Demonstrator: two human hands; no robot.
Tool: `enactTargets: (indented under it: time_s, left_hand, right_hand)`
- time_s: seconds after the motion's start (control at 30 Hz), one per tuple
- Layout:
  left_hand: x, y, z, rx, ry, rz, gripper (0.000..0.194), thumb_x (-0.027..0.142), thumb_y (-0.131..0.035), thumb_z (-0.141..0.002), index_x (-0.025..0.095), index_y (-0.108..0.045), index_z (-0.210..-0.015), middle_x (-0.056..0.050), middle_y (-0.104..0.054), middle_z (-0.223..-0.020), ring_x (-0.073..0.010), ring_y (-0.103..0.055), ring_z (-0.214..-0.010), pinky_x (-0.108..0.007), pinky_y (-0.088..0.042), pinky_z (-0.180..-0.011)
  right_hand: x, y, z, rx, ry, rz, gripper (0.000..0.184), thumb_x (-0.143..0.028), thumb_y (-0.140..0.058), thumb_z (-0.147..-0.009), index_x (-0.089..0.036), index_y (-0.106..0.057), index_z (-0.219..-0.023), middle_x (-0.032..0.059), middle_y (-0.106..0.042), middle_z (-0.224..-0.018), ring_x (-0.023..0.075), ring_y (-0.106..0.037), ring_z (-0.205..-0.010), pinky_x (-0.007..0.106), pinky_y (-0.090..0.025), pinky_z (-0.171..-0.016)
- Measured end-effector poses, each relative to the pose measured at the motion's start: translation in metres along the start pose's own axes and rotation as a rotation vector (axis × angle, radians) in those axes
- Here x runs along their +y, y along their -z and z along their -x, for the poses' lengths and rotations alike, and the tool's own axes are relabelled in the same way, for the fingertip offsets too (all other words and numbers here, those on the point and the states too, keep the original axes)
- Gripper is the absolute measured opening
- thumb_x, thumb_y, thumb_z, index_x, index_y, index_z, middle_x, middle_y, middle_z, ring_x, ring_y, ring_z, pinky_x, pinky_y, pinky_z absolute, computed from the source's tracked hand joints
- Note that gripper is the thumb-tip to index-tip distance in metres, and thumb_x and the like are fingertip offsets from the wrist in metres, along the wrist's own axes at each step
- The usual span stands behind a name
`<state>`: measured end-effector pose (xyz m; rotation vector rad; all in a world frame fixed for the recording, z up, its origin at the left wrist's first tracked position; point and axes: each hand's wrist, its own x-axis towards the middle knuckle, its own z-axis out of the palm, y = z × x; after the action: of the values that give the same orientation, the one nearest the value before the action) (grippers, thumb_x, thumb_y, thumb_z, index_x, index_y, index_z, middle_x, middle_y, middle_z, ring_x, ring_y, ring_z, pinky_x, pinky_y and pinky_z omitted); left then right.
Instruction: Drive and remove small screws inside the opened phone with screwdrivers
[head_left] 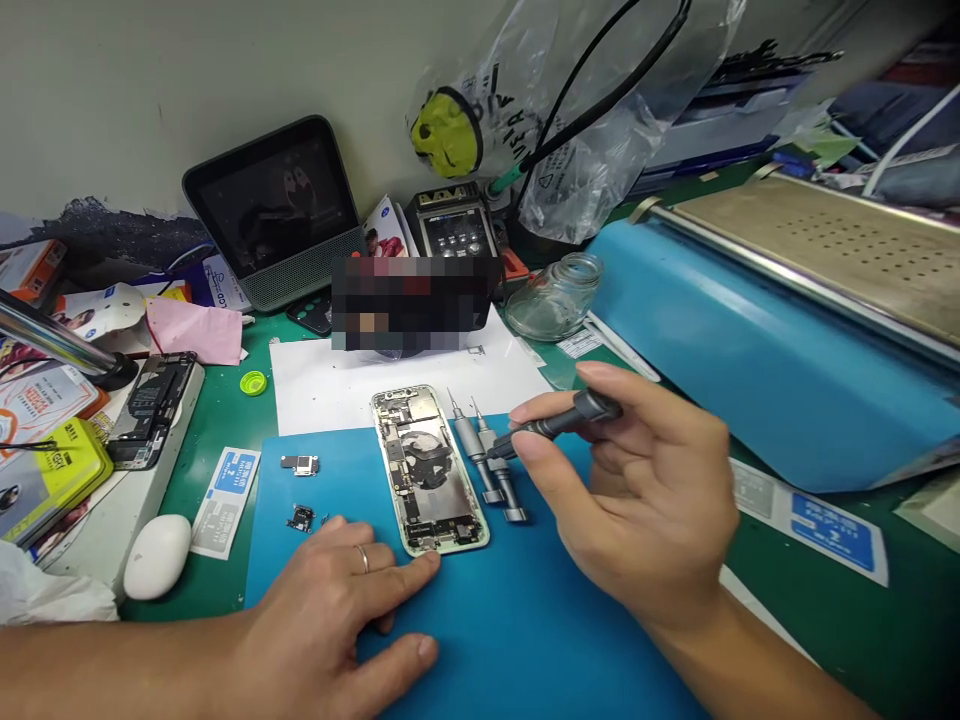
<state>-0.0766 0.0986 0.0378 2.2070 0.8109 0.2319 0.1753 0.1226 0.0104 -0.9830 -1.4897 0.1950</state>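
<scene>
An opened phone (pixel 429 500) with its inner parts showing lies on the blue mat (pixel 480 640). My left hand (pixel 337 600) rests on the mat, fingers apart, its index fingertip at the phone's lower edge. Raised to the right of the phone, my right hand (pixel 637 480) pinches a dark precision screwdriver (pixel 551 425) between thumb and fingers, its end pointing left. Below that tool, two grey screwdrivers (pixel 468 437) lie side by side next to the phone. Two small phone parts (pixel 301 465) sit left of the phone, with tiny screws (pixel 325 520) near the lower one.
White paper (pixel 307 390) lies behind the mat. A glass jar (pixel 559 300) and a smart display (pixel 274 210) stand at the back. Another opened phone (pixel 154 410) and a white mouse-like object (pixel 157 557) are at left. A blue roll-like sheet (pixel 735 370) borders the right.
</scene>
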Motion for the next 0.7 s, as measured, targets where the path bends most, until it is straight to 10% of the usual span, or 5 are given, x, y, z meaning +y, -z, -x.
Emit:
enactTargets:
  time_s: [0.7]
  left_hand:
    - [-0.003, 0.001, 0.000, -0.026, -0.001, 0.025, 0.039, 0.036, -0.059, -0.107, 0.023, -0.062, -0.144, 0.000, -0.069, -0.088, -0.0230, -0.064, -0.081, -0.039, -0.039, -0.078]
  right_hand:
    - [0.013, 0.005, -0.001, 0.130, -0.144, 0.147, 0.059, -0.014, -0.071, -0.094, -0.036, -0.056, -0.148, 0.0054, -0.074, -0.103, 0.0247, -0.074, -0.093, 0.045, -0.066, -0.083]
